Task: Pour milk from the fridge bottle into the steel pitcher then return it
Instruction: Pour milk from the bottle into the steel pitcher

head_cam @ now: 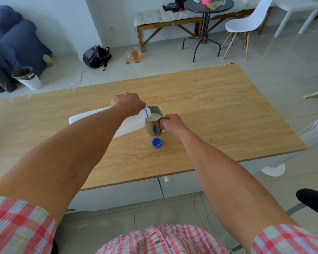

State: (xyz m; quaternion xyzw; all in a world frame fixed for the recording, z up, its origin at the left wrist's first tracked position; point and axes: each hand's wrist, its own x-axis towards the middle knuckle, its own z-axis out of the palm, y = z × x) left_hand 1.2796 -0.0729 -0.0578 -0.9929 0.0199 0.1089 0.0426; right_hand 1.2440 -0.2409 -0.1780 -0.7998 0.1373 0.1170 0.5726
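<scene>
A white plastic milk bottle (130, 124) is tipped nearly flat, its blue-ringed mouth over the rim of the steel pitcher (153, 123). My left hand (127, 103) grips the bottle near its neck. Milk runs from the mouth into the pitcher, which holds white milk inside. The pitcher stands upright on the wooden table (209, 110). My right hand (173, 125) is closed on the pitcher's handle at its right side. The bottle's blue cap (157, 142) lies open side up on the table just in front of the pitcher. My left forearm hides much of the bottle's body.
Beyond the table lie a tiled floor, a dark backpack (96, 56), glasses of orange liquid (133, 55), a bench, a round black table (207, 6) and a white chair (246, 22). A white bucket (28, 77) stands at left.
</scene>
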